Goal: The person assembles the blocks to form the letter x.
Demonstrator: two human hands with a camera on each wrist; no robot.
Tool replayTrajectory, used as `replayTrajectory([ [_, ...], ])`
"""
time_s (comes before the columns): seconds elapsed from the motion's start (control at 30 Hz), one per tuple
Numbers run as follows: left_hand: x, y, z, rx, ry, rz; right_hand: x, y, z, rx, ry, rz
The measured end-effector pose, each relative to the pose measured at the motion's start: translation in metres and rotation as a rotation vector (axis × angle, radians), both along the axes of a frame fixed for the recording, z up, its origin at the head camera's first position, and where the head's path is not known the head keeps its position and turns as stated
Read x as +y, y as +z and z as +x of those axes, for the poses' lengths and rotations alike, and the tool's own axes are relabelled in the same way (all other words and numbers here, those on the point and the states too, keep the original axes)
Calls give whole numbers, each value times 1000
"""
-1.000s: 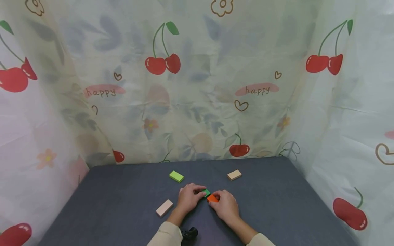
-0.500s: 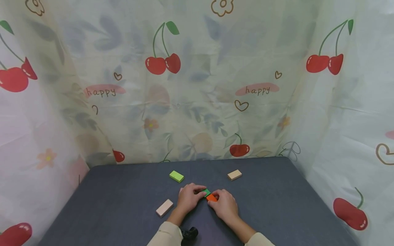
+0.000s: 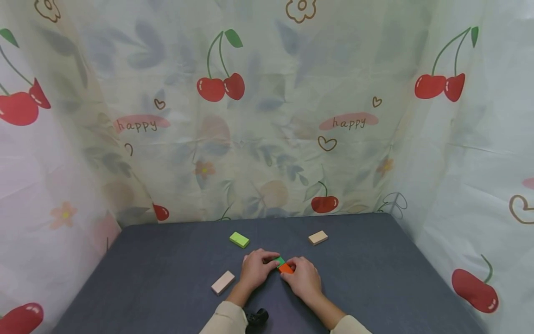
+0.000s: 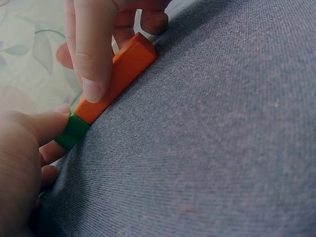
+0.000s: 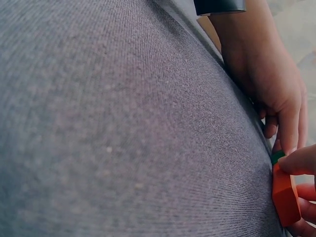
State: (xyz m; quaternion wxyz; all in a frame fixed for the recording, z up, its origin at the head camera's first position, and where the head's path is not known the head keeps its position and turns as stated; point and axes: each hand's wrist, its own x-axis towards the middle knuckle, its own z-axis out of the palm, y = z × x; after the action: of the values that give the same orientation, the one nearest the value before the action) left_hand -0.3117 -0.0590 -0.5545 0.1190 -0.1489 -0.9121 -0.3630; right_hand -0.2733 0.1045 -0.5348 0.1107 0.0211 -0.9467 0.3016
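Note:
My left hand (image 3: 255,270) pinches a green wooden block (image 4: 73,131) between thumb and fingers at the middle of the dark table. Across from it, my right hand (image 3: 305,278) pinches an orange wooden block (image 4: 121,79), thumb on its near side. Both blocks lie flat on the cloth. In the left wrist view the orange block's end meets the green block's end, so they form one line. Fingers cover part of each block. The right wrist view shows the orange block (image 5: 285,192) with a sliver of green (image 5: 277,157) beyond it.
A lime-green block (image 3: 239,240) lies behind the left hand, and a tan block (image 3: 318,238) lies at the back right. A pale pink block (image 3: 223,282) sits left of the left wrist. The dark cloth-covered table (image 3: 167,260) ends at a printed curtain (image 3: 267,139).
The right hand has moved slightly left with the orange block, whose end has come from a small offset into line against the green block. The left hand has stayed in place.

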Motion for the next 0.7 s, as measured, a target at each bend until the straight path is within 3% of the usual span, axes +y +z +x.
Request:
replayTrajectory([
  [0.7, 0, 2, 3, 10, -7, 8, 1, 1, -1, 0, 16, -2],
])
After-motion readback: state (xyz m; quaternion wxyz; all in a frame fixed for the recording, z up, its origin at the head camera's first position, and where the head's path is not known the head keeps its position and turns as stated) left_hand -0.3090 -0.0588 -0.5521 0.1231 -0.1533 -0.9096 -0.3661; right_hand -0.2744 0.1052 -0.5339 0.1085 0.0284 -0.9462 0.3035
